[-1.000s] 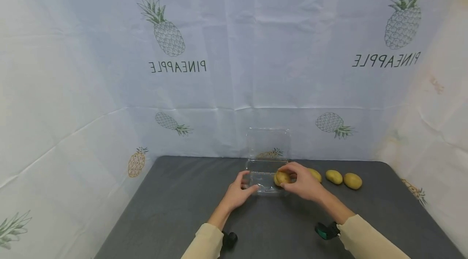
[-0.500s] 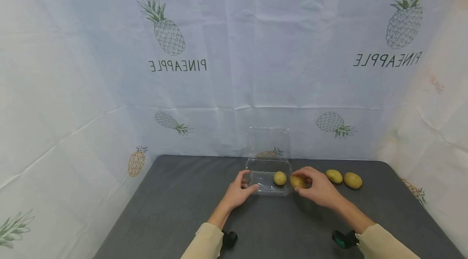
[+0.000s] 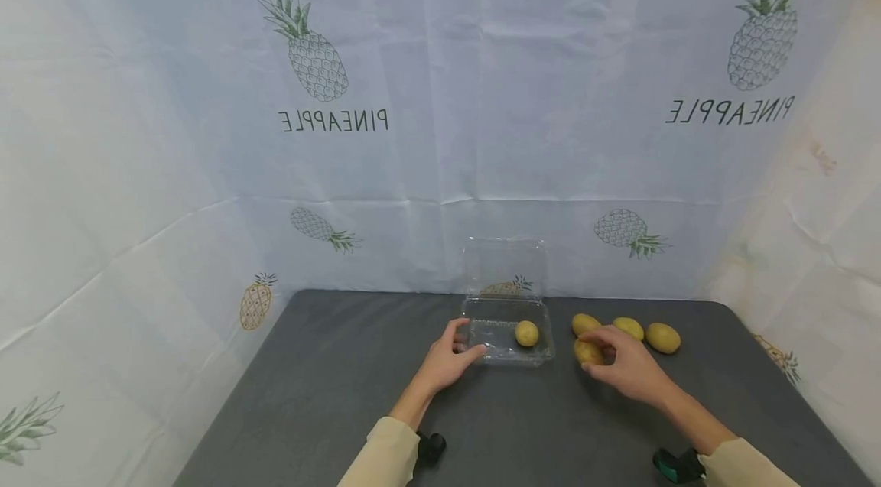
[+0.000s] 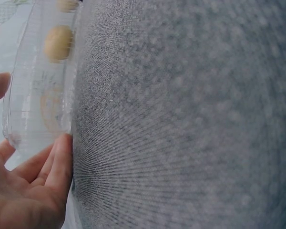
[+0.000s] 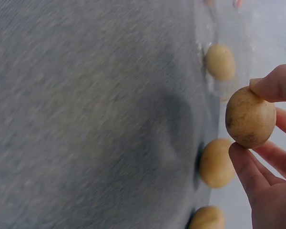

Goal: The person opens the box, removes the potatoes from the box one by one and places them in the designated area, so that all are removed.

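My right hand (image 3: pixel 632 371) pinches a yellow-brown potato (image 5: pixel 249 118) between thumb and fingertips, a little above the table. A clear plastic clamshell container (image 3: pixel 497 355) stands at mid-table, its lid (image 3: pixel 505 261) raised at the back. One potato (image 3: pixel 526 333) lies in its right half. My left hand (image 3: pixel 443 362) holds the container's left end, thumb at the front and fingers along the side wall, as the left wrist view (image 4: pixel 38 191) hand also shows. Three other potatoes sit in a row right of the container: a left one (image 3: pixel 585 324), a middle one (image 3: pixel 629 329) and a right one (image 3: pixel 664 338).
The dark grey table (image 3: pixel 330 395) ends at a pale pineapple-print curtain (image 3: pixel 440 128) just behind the container. Bare tabletop stretches in front of the container and to its left. Dark wrist devices sit under both forearms.
My right hand has carried its potato from over the container out to the right, in front of the row. The other potato stays inside. My left hand keeps its place on the container.
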Available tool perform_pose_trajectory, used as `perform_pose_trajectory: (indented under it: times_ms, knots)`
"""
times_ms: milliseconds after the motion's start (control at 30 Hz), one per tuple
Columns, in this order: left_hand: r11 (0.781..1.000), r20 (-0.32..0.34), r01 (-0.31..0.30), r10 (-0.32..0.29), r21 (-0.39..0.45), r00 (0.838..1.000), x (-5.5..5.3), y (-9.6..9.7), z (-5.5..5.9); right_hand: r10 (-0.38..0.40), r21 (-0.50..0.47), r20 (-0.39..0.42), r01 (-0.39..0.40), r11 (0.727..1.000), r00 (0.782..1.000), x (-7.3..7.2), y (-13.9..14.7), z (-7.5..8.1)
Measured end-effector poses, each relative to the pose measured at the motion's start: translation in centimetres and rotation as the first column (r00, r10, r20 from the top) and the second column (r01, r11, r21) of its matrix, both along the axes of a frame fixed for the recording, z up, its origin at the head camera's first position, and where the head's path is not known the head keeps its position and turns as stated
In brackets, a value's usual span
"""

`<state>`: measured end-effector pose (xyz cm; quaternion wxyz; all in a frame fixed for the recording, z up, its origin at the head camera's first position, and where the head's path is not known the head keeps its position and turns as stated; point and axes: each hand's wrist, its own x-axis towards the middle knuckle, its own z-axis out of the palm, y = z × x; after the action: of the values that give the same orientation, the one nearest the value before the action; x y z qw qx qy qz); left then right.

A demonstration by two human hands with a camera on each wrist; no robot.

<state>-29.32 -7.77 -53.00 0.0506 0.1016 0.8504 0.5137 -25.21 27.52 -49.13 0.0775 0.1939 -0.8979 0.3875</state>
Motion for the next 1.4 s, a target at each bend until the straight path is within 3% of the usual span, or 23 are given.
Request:
perform_pose_trajectory:
  times_ms: [433,733,1167,1400]
  knots:
    - [1.0,0.0,0.003,-0.003,0.001,1.0,0.2,0.0,0.1,-0.049,0.052,0.092,0.044,0.998,0.995,-0.1,2.1,-1.6]
    - [1.0,-0.008,0.0,-0.001,-0.012,1.0,0.1,-0.1,0.0,-0.079,0.129,0.107,0.065,0.99,0.991,-0.3,2.4,-2.2]
    - [1.0,-0.013,-0.012,0.012,-0.029,1.0,0.2,0.0,0.0,-0.046,0.226,0.059,0.032,0.974,0.997,0.1,1.8,-1.5]
    - [1.0,-0.001,-0.006,0.006,-0.016,1.0,0.0,0.0,0.2,-0.09,0.304,0.018,0.081,0.949,0.996,-0.3,1.0,-0.3]
